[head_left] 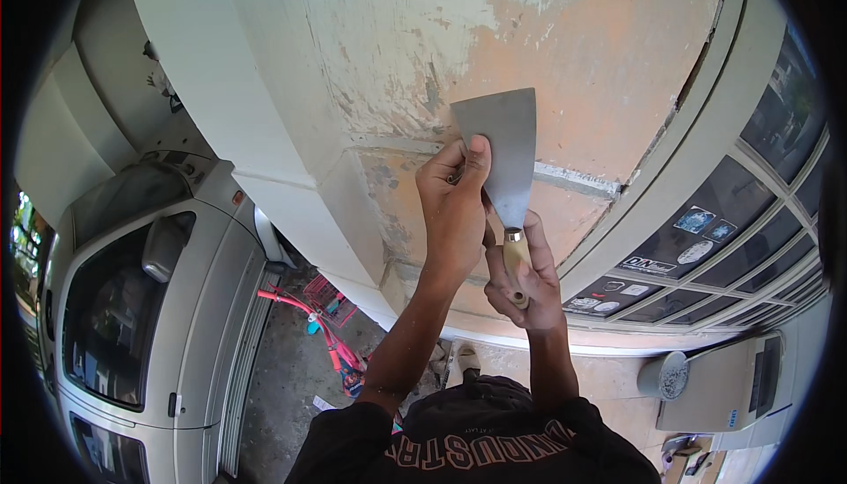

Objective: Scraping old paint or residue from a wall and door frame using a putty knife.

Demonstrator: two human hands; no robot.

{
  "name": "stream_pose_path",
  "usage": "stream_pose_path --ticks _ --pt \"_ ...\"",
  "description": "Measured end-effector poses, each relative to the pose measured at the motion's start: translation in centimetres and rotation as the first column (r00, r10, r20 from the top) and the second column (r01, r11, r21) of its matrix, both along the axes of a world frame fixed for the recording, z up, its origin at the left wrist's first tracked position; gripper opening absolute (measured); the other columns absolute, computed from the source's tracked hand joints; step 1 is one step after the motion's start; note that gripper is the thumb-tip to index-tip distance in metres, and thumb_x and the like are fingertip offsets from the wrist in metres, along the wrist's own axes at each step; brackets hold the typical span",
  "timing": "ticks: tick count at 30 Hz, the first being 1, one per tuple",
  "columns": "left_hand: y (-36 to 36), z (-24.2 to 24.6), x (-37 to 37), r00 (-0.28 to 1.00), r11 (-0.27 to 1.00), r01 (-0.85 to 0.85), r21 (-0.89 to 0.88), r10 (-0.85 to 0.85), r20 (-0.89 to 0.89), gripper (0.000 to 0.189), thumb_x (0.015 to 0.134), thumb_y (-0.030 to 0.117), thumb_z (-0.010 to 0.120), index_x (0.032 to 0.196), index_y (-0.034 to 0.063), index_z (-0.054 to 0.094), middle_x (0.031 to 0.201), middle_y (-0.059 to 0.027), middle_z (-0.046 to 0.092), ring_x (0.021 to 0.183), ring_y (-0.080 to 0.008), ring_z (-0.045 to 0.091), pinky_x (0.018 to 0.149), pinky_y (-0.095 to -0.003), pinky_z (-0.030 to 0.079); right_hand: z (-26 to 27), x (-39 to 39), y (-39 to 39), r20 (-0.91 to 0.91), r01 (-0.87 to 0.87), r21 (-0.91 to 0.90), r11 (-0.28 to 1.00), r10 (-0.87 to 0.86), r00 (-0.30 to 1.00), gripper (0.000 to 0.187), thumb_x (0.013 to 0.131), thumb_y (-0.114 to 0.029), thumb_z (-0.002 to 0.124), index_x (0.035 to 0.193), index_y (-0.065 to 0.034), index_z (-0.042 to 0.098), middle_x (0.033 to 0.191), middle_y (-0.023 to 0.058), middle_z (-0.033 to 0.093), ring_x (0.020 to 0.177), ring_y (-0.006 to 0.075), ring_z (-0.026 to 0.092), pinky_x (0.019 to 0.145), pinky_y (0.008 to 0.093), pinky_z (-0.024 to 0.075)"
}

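Observation:
My right hand (527, 285) is closed around the pale handle of a putty knife (506, 146), whose wide metal blade points up towards the wall. At the blade's left edge, my left hand (456, 199) holds the blade with the thumb on its face; the fingers behind are partly hidden. Behind the tool stands a wall (582, 74) with flaking pale paint and exposed orange-pink patches. A narrow ledge (576, 176) crosses it behind the blade. Whether the blade touches the wall cannot be told.
A silver vehicle (198, 285) stands at left, beside a pink children's bicycle (324, 325). A paned window (714, 239) with stickers lies right of the wall. At lower right are a bucket (664, 376) and a pale appliance (721, 385). Another person (159, 79) is far off at upper left.

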State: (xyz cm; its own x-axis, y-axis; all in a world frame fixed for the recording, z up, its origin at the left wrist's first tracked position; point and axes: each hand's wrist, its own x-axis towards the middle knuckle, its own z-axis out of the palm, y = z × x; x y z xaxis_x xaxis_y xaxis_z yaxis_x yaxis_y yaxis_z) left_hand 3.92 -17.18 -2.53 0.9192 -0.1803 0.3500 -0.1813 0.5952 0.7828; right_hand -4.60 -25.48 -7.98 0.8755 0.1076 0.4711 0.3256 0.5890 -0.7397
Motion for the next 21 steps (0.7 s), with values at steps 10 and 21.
stream_pose_path --ticks 10,21 --pt "0.0 2.8 1.4 0.994 0.994 -0.107 0.010 0.107 -0.025 0.043 0.093 0.033 0.060 0.062 0.0033 0.052 0.054 0.0058 0.042 0.043 -0.0021 0.030 0.039 -0.0218 0.023 2.9 1.1 2.9 -0.079 0.284 0.075 0.956 -0.278 0.957 0.045 0.099 -0.016 0.041 0.140 -0.0077 0.026 0.094 0.0089 0.053 0.050 0.0024 0.032 0.034 0.0145 0.0247" --pt "0.3 3.7 1.2 0.992 0.995 -0.099 -0.018 0.097 -0.086 0.040 0.091 0.024 0.063 0.058 0.0036 0.052 0.055 0.0045 0.043 0.053 -0.0044 0.033 0.048 -0.0246 0.027 4.6 -0.5 5.8 -0.120 0.440 0.042 0.897 -0.432 0.894 0.037 0.098 -0.015 0.042 0.134 -0.0075 0.034 0.067 0.0010 0.043 0.048 0.0011 0.029 0.034 0.0148 0.0213"
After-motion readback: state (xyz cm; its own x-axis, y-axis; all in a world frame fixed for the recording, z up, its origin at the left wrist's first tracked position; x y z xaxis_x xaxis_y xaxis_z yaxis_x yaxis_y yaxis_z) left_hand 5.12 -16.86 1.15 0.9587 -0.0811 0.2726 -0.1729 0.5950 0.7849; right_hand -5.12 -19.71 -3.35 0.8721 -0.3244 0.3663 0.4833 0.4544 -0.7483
